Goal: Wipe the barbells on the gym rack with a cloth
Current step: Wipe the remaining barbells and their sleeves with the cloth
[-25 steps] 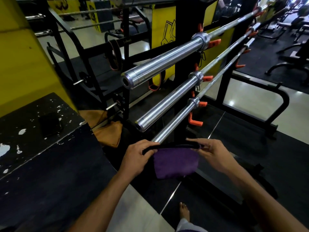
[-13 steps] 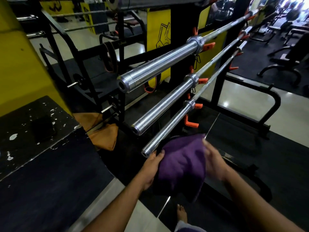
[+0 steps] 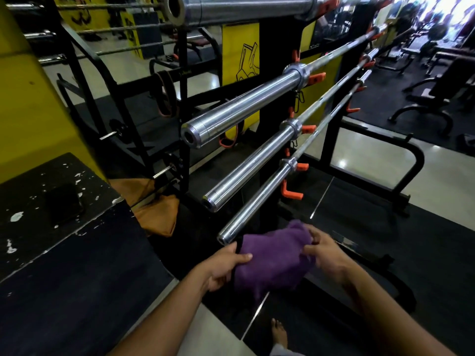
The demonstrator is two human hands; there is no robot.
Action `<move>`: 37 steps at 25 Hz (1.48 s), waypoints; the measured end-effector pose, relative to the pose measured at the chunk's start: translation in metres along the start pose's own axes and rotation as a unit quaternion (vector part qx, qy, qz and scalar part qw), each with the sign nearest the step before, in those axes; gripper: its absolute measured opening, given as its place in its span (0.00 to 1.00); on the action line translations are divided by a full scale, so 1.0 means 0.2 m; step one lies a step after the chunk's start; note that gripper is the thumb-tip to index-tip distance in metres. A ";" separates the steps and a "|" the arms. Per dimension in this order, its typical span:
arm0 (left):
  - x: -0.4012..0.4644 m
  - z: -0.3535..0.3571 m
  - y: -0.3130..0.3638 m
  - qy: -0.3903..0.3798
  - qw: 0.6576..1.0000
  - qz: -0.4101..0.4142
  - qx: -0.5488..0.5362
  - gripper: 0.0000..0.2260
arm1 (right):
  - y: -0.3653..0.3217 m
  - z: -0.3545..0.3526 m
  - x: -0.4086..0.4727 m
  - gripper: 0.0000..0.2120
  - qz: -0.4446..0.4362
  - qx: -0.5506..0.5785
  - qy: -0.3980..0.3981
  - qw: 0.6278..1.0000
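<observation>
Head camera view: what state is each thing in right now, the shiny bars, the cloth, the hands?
Purple cloth: bunched, held in both hands just below the lowest bar's end.
Left hand: grips the cloth's left edge.
Right hand: pinches the cloth's right side.
Lowest chrome barbell: resting on orange rack hooks, not yet touched.
Three chrome barbells above: racked, untouched.

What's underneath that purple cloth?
Both hands hold the purple cloth just below the lowest barbell's end. Under it, dark floor mat shows around the edges; whatever lies directly beneath is covered.
</observation>
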State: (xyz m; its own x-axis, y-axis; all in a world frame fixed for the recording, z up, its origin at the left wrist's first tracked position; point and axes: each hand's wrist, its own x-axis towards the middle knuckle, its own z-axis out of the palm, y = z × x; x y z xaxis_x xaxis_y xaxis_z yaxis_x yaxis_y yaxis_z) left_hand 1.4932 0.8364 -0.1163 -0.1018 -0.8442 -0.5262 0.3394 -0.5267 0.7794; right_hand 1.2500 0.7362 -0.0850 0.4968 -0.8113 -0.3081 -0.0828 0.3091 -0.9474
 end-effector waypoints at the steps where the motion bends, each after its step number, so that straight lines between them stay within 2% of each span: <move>1: -0.01 -0.01 0.03 0.000 0.999 0.030 -0.011 0.19 | -0.05 0.01 -0.01 0.36 -0.050 0.019 0.012 0.999; 3: -0.03 -0.03 0.08 -0.022 0.993 0.111 -0.033 0.20 | -0.15 0.01 -0.04 0.32 -0.158 0.060 0.018 0.985; 5: -0.06 -0.04 0.15 -0.020 0.984 0.175 -0.007 0.19 | -0.21 0.01 -0.07 0.25 -0.221 0.028 0.036 0.974; 7: -0.06 -0.05 0.18 0.000 0.969 0.233 0.084 0.18 | -0.19 0.01 -0.07 0.23 -0.242 -0.031 0.060 0.968; 9: -0.05 -0.05 0.22 0.027 0.956 0.256 0.141 0.17 | -0.18 0.04 -0.07 0.18 -0.221 -0.075 0.077 0.969; 11: -0.05 -0.03 0.25 0.060 0.953 0.252 0.158 0.16 | -0.18 0.08 -0.08 0.07 -0.149 -0.133 0.070 0.977; 14: -0.05 -0.04 0.28 0.046 0.943 0.235 0.231 0.10 | -0.13 0.05 -0.05 0.13 -0.038 -0.150 0.034 0.987; 16: -0.05 -0.05 0.30 0.039 0.964 0.178 0.193 0.11 | -0.09 0.00 -0.01 0.25 0.023 -0.025 0.031 0.999; 18: -0.07 -0.06 0.28 0.021 0.988 0.125 0.092 0.15 | -0.06 -0.02 -0.01 0.25 0.086 0.169 0.006 0.982; 19: -0.07 -0.07 0.26 0.007 0.991 0.117 0.061 0.16 | -0.03 -0.03 -0.02 0.26 0.104 0.231 -0.005 0.967; 21: -0.08 -0.07 0.23 -0.015 0.991 0.120 0.049 0.17 | 0.04 -0.03 -0.03 0.28 0.115 0.255 -0.041 0.959; 24: -0.09 -0.05 0.25 -0.023 0.983 0.151 0.105 0.20 | 0.07 -0.03 -0.01 0.32 0.109 0.123 -0.074 0.984; 25: -0.10 -0.06 0.27 -0.022 0.978 0.163 0.126 0.21 | 0.06 -0.04 0.00 0.35 0.099 0.118 -0.084 0.984; 27: -0.10 -0.08 0.29 -0.014 0.972 0.187 0.141 0.21 | 0.03 -0.06 0.01 0.40 0.064 0.190 -0.130 0.971; 28: -0.11 -0.10 0.29 -0.006 0.973 0.190 0.134 0.19 | 0.01 -0.06 0.01 0.39 0.043 0.212 -0.152 0.964; 29: -0.12 -0.11 0.30 0.003 0.974 0.190 0.124 0.18 | -0.01 -0.06 0.01 0.34 0.021 0.197 -0.163 0.966; 31: -0.14 -0.12 0.30 0.008 0.976 0.183 0.122 0.17 | -0.02 -0.05 0.01 0.21 -0.028 0.045 -0.125 0.991; 32: -0.16 -0.12 0.30 0.009 0.976 0.173 0.131 0.16 | -0.02 -0.05 0.00 0.19 -0.040 -0.030 -0.093 0.994; 33: -0.17 -0.12 0.30 0.015 0.978 0.157 0.137 0.15 | -0.02 -0.05 0.00 0.19 -0.040 -0.051 -0.081 0.995; 35: -0.16 -0.11 0.28 0.059 0.982 0.117 0.134 0.16 | 0.01 -0.01 -0.03 0.15 -0.011 0.047 -0.062 0.997; 37: -0.10 -0.06 0.26 0.108 0.977 0.092 0.159 0.19 | 0.10 0.07 -0.02 0.11 0.068 0.137 -0.002 0.988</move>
State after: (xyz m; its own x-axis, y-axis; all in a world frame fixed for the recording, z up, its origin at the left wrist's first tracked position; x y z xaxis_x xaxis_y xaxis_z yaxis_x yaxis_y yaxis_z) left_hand 1.5232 0.8272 -0.0694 0.1443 -0.9049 -0.4004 0.0219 -0.4017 0.9155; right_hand 1.2589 0.7533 -0.1008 0.5005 -0.7511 -0.4305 0.0883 0.5390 -0.8377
